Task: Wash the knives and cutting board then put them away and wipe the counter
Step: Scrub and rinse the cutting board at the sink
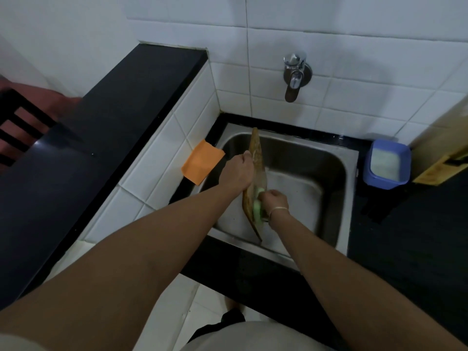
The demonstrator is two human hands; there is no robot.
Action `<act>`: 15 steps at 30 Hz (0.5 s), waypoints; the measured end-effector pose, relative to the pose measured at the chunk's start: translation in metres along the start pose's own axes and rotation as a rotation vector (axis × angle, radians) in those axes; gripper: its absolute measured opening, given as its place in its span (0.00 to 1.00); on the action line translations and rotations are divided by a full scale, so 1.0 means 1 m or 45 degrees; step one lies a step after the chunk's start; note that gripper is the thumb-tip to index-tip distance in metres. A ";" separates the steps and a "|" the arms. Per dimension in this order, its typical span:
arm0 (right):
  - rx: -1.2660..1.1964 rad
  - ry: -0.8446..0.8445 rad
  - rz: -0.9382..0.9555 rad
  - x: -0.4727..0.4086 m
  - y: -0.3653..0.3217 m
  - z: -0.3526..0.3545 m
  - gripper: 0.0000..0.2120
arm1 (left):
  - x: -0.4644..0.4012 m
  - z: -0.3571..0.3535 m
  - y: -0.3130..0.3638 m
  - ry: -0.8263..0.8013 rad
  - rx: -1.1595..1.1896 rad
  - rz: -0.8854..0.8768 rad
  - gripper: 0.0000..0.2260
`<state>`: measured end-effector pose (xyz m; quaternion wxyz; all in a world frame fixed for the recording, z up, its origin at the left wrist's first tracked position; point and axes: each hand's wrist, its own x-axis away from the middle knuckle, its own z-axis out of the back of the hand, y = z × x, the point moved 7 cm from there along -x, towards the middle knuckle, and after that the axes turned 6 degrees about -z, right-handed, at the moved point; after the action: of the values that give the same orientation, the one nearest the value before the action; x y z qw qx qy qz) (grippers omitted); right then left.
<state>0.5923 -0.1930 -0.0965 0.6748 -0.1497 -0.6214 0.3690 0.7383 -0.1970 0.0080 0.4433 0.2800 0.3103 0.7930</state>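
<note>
Nearest, over the front rim of the sink point(283, 252), two bare forearms reach in. Inside the sink, the right hand point(274, 198) is curled round a green sponge point(258, 207) and presses it against the right face of the cutting board point(256, 173). The left hand point(238, 172) grips the board's upper edge from the left side of the sink, fingers wrapped over it.

The board stands on edge in the sink, its long axis running from the sink's front rim toward the back wall, the far end pointing at the tiles below the tap point(295, 74). Its lower near corner seems to rest at the sink's front.

This looks like the scrubbing step on the board; no water is visibly running. Next would likely be turning the board to scrub its other face, then rinsing, which calls for opening the tap.

Left of the sink an orange cloth point(202, 162) lies at the tiled edge. Right of the sink, on the dark surface point(405, 236), sits a blue tub point(387, 163). No knives are visible.
</note>
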 end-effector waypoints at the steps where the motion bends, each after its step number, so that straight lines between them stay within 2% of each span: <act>1: -0.038 0.027 0.026 0.000 -0.013 0.001 0.04 | 0.001 -0.001 0.001 -0.006 0.007 0.001 0.25; 5: -0.307 0.089 0.386 0.021 -0.066 0.003 0.07 | 0.001 -0.003 0.004 -0.005 -0.011 0.000 0.24; 8: -0.424 0.066 0.512 0.033 -0.056 0.000 0.08 | -0.001 -0.005 0.000 -0.008 -0.016 0.021 0.24; 10: -0.368 0.073 0.398 0.023 -0.019 -0.004 0.07 | -0.001 -0.003 -0.004 -0.009 -0.005 0.028 0.24; 13: -0.127 0.012 -0.043 -0.016 0.041 -0.010 0.01 | -0.003 0.002 -0.009 0.005 0.026 0.025 0.25; 15: 0.120 -0.082 -0.225 -0.038 0.054 -0.015 0.12 | -0.004 0.003 -0.012 0.017 0.046 0.029 0.25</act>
<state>0.5911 -0.1786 -0.1622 0.6906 -0.0506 -0.6355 0.3416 0.7491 -0.1946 0.0005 0.4271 0.2863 0.3243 0.7940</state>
